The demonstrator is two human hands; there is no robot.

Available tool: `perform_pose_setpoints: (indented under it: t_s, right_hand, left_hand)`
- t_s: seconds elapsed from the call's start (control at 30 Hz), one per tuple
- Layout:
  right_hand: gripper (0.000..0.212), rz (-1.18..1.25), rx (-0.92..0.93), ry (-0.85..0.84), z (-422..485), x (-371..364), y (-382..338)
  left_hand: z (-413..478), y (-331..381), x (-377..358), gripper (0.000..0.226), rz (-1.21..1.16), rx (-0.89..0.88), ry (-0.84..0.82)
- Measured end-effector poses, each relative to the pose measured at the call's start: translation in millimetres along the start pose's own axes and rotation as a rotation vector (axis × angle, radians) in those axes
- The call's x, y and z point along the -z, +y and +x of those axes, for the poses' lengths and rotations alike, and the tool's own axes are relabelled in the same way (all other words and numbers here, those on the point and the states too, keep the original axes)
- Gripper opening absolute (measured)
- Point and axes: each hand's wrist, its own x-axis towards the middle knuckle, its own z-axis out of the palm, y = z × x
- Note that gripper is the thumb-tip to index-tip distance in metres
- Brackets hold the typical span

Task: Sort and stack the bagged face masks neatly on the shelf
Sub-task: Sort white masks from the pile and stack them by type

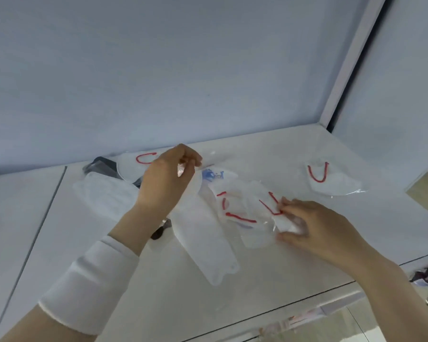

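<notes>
Bagged masks lie loose and overlapping mid-shelf point(269, 154), none stacked yet. Our left hand point(167, 181) pinches the top edge of the long white bag point(203, 238), fingers curled together on the film. Right hand point(316, 228): thumb and fingers clamped on the red-strap bag point(255, 218). We'd separate one bag at a time (film looks slippery), group it with the stray red-strap bag point(331, 181), and square the edges before stacking.

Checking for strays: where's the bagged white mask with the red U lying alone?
Head view: the clear-bagged white mask with a red U lies on the white shelf's right side, apart from the pile, beyond the right hand.
</notes>
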Motion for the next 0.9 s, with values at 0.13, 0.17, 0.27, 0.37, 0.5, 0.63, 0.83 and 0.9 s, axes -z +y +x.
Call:
perform_pose_setpoints:
  t_s: [0.13, 0.17, 0.27, 0.37, 0.5, 0.63, 0.83, 0.9]
  right_hand:
    - [0.025, 0.29, 0.051, 0.251, 4.0, 11.8, 10.2]
    - [0.016, 0.422, 0.046, 0.316, 6.0, 15.9, 13.6]
    - [0.006, 0.852, -0.038, 0.387, 17.8, 25.8, 23.2]
    - [0.008, 1.317, -0.16, 0.214, 30.4, 30.3, 23.8]
    - [0.019, 1.585, -0.177, -0.002, 34.8, 23.5, 20.0]
    - [0.026, 1.602, -0.244, -0.059, 37.7, 10.0, 23.7]
    - [0.055, 1.6, -0.403, -0.105, 39.4, 11.4, 27.2]
    - [0.064, 1.654, -0.437, -0.102, 39.6, 12.7, 31.6]
  left_hand:
    - [-4.1, 33.3, 11.5, 0.031, -0.517, 0.441, 0.154]
    - [-8.2, 40.8, 11.5, 0.031, -0.598, 0.514, 0.196]
    - [-23.8, 59.9, 5.5, 0.027, -0.705, 0.669, 0.279]
    - [-41.6, 74.8, -4.8, 0.024, -0.783, 0.771, 0.296]
    - [-66.5, 86.1, -20.1, 0.026, -0.871, 0.897, 0.32]
    - [-82.3, 83.2, -33.0, 0.021, -0.844, 1.02, 0.368]
    - [-89.3, 78.7, -38.3, 0.026, -0.674, 1.008, 0.326]
    - [-89.7, 78.7, -36.3, 0.016, -0.663, 0.974, 0.337]
